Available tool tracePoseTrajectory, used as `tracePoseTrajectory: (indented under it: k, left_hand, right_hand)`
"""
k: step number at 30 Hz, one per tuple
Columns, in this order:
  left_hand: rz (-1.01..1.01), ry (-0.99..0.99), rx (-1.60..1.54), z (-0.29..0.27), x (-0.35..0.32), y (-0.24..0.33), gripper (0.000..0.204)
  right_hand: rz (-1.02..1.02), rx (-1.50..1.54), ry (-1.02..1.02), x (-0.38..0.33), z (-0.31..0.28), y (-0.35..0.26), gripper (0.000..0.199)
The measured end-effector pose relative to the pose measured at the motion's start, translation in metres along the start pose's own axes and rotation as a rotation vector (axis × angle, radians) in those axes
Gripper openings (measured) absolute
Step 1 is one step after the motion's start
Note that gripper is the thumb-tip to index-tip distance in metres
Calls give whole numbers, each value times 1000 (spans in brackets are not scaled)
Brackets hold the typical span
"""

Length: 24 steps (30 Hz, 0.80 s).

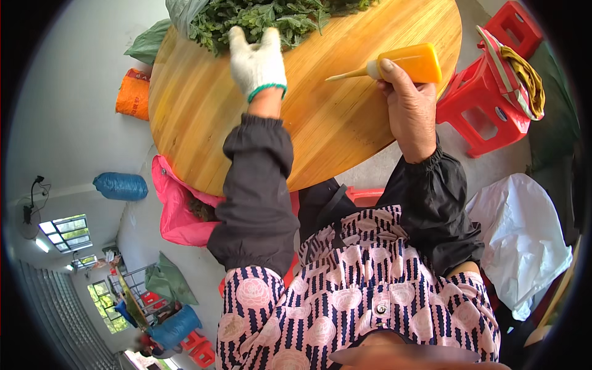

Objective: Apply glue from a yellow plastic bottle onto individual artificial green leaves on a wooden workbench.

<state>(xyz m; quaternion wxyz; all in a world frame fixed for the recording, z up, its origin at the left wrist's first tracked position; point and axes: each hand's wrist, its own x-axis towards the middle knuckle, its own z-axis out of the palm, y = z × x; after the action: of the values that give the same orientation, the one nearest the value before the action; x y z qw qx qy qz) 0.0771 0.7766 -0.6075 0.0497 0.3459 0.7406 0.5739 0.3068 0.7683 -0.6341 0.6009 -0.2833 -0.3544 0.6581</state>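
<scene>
**Orange bottle in one hand, green leaves under the other**

The orange bottle is in the right hand, held above the far right part of the round wooden table. It lies nearly level, its pale pointed nozzle aimed left over the tabletop. The bare fingers are wrapped around the nozzle end of the bottle, with the thumb lying across the top near the neck, so the grip is closed firmly on it.

The left hand wears a white knitted glove with a green cuff. It reaches to the far edge of the table and rests on the pile of green leaves. The gloved fingers are spread and pressed down into the leaves; whether they have gathered any cannot be told. The bottle's nozzle tip is near this hand but apart from it.

Both forearms are in dark sleeves with gathered cuffs, over a striped apron with pink flowers.

A grey-green bag lies at the far end of the leaf pile. Right of the table stand red plastic stools, with folded striped cloth on top. A pink bag hangs at the near left edge of the table. On the floor to the left lie an orange sack and a blue sack. A white bag lies at the lower right.
</scene>
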Motion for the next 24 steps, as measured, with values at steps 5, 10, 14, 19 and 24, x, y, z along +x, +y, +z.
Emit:
tracePoseTrajectory:
  k: [5, 10, 14, 19, 24]
  left_hand:
    - [2, -13, 7, 14, 23, -33, 69]
    - [-134, 69, -419, -24, -16, -6, 71]
    - [-149, 116, -519, -64, -44, -7, 71]
    - [-120, -109, -149, -98, -68, -33, 66]
    - [338, 111, 128, -124, -81, -28, 58]
  right_hand:
    - [29, -29, -30, -8, 8, 2, 26]
    - [49, -9, -20, -3, 8, -5, 26]
    - [50, -53, -102, -1, 0, 1, 25]
    - [14, -65, -49, -7, 8, 9, 29]
    - [19, -71, -35, -13, 14, 10, 29]
